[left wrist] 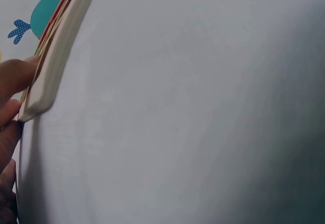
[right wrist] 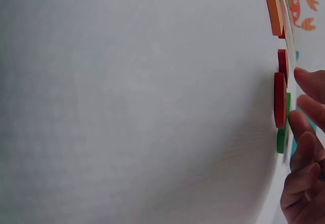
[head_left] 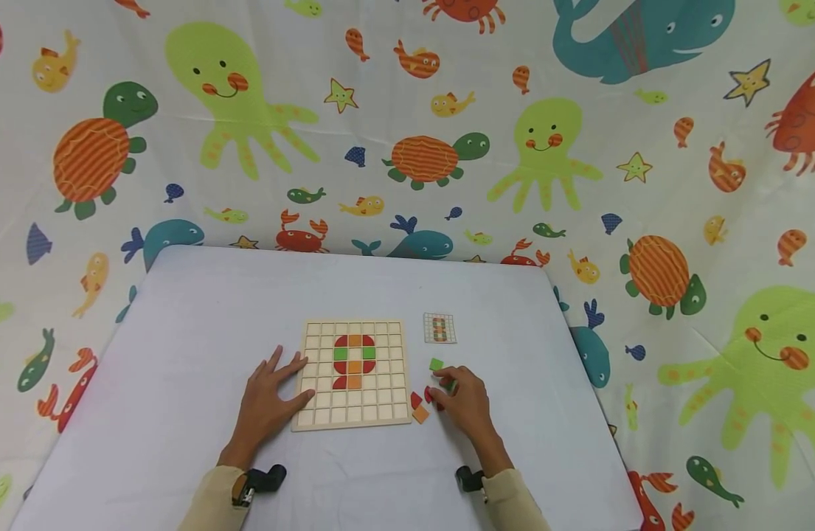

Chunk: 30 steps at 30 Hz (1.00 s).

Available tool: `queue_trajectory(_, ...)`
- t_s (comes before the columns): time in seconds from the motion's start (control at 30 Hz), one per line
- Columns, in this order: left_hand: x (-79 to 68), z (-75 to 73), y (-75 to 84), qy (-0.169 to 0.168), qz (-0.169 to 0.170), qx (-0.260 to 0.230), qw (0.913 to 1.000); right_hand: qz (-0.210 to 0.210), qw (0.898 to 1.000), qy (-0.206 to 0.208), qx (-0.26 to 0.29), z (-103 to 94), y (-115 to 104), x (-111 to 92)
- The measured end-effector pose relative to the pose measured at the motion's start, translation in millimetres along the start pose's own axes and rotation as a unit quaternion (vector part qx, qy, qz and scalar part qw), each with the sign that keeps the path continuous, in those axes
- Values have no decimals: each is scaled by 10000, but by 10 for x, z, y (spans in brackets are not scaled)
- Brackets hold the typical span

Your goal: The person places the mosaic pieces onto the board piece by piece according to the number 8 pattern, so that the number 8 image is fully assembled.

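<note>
A wooden grid board lies on the table, with red, green and orange tiles set in its upper middle squares. My left hand rests at the board's left side, fingers spread, thumb and fingertips at the rim; in the left wrist view fingers touch the board's edge. Right of the board, my right hand hovers with bent, parted fingers over loose tiles. Its thumb tip is right by a red tile. A green tile lies near the index fingertip; another green tile is partly covered by the hand.
A small pattern card lies beyond the right hand. An orange tile and a red tile sit beside the board's right edge. The white table meets a sea-animal printed cloth at the back.
</note>
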State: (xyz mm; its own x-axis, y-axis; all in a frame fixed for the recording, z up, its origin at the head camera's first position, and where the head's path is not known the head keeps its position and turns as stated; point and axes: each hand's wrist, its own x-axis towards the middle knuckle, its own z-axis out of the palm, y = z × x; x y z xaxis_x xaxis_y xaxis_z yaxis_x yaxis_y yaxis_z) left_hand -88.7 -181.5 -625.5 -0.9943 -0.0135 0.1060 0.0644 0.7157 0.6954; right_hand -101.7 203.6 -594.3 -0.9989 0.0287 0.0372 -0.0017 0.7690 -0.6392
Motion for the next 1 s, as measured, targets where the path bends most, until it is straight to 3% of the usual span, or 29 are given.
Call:
queue_trajectory(0.2,4,3,2,-31,-29,-3,10000,35,10000,-24,9,-6,-4,23)
queue_trajectory(0.43,-5,-3,0,-44,-33,22,10000,92,9982,-589,-99,7,-44,-1)
queue_trajectory(0.63,-8,-12,7,-28,-40,55,10000,13,9955,-933,189,10,-112,7)
queue_trajectory(1.0,-9,-10,31,-21,-21,29,10000,111,9879,-313,1518,32,-266,18)
